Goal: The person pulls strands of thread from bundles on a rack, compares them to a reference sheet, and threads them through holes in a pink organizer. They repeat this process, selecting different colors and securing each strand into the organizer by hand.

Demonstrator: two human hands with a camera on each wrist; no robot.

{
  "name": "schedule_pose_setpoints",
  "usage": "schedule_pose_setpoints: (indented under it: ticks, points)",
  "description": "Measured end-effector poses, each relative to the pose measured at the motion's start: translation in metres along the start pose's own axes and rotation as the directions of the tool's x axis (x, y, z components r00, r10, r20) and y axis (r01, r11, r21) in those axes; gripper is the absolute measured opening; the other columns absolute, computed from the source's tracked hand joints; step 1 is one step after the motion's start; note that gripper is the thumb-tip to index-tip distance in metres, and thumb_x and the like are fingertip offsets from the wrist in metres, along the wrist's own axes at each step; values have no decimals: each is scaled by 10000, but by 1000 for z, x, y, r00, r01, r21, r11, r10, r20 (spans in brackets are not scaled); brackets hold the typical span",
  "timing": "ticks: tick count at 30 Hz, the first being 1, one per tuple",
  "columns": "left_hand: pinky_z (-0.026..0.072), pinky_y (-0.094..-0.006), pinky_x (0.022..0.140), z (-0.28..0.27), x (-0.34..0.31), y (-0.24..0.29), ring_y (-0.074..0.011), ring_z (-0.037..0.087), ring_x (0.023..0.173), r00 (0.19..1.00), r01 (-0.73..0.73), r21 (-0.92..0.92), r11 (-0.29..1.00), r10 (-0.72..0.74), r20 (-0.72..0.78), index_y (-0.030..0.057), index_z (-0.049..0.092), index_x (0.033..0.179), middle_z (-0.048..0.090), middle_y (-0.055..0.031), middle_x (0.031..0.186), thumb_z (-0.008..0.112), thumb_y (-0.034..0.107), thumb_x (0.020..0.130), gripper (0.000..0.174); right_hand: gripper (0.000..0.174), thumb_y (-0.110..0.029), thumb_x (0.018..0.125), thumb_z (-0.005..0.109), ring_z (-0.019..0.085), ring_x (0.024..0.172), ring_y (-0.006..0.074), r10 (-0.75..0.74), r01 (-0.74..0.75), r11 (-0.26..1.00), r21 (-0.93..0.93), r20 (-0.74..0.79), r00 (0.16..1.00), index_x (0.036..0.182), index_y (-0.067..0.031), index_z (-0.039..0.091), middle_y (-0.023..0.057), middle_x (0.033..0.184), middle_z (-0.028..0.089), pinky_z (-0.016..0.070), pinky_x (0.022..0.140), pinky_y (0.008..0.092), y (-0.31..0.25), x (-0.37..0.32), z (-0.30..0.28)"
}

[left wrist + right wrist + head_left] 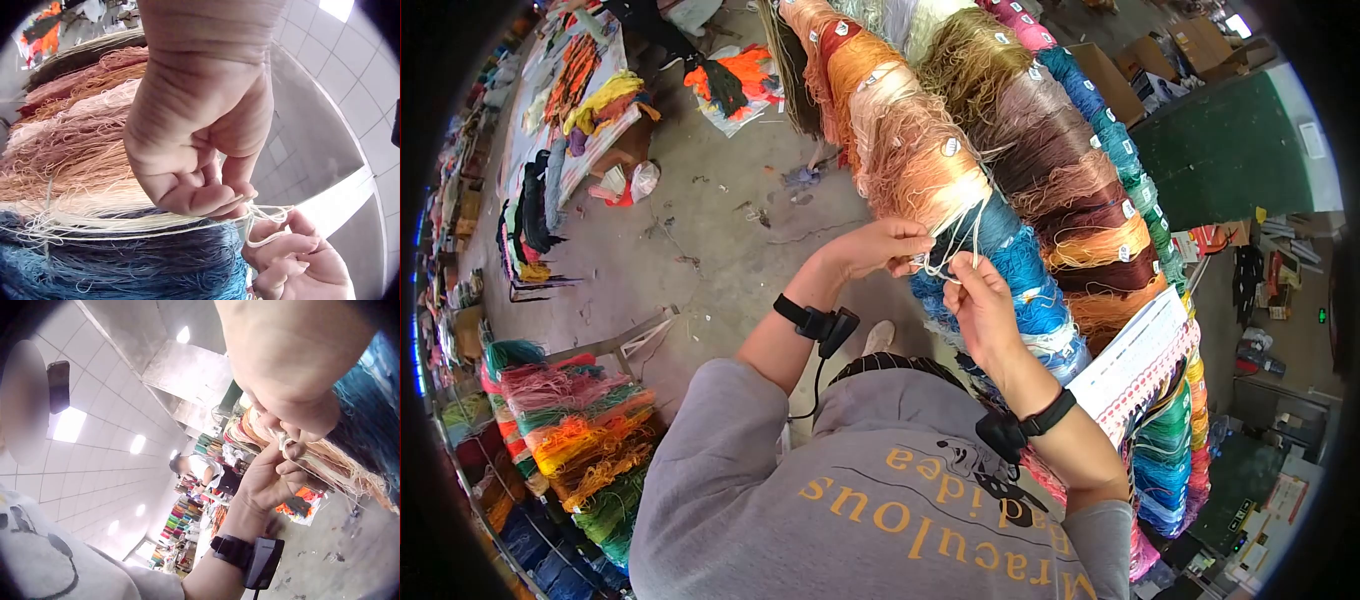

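Note:
Cream yarn strands [156, 220] lie across the hanging skeins, between peach yarn [915, 150] and blue yarn [187, 262]. The left hand [880, 247] pinches the cream strands with its fingers curled, at the side of the row. Close beside it the right hand [985, 305] pinches a looped end of the same cream yarn between thumb and fingers. In the left wrist view the right hand [300, 262] is just below the left hand [200, 137], with small loops between them. The right wrist view shows both hands meeting at the yarn, fingertips partly hidden.
More colored skeins [1080, 190] hang in a parallel row. An open notebook [1135, 350] rests on the skeins by the right forearm. A rack of yarn [580, 430] stands at lower left, a table with yarn [585, 120] at upper left. Another person [209, 472] is in the background.

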State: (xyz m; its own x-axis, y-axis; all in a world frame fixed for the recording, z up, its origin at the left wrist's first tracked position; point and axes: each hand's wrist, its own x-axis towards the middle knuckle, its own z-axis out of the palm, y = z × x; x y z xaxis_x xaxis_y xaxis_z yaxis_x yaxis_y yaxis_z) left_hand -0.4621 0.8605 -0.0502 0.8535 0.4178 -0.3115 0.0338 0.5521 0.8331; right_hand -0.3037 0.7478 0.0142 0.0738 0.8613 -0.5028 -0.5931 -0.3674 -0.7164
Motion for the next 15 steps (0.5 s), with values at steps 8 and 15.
schedule_pose_setpoints:
  ticks: [8, 15]
  points:
    - [359, -207, 501, -2, 1, -4, -68, 442, 526, 999, -30, -20, 999, 30, -22, 94, 523, 783, 479, 28, 616, 524, 324, 938, 278, 102, -175, 917, 562, 547, 656, 96, 12, -13, 989, 146, 12, 1000, 925, -74, 571, 24, 797, 593, 439, 599, 210, -7, -3, -3]
    - [358, -202, 510, -15, 8, -13, -63, 437, 537, 996, -45, 39, 998, 48, -72, 103, 518, 766, 493, 20, 640, 528, 335, 934, 286, 184, -203, 932, 541, 468, 566, 87, 42, -44, 998, 41, 34, 999, 949, -24, 578, 9, 683, 538, 407, 560, 216, -6, -10, -12]
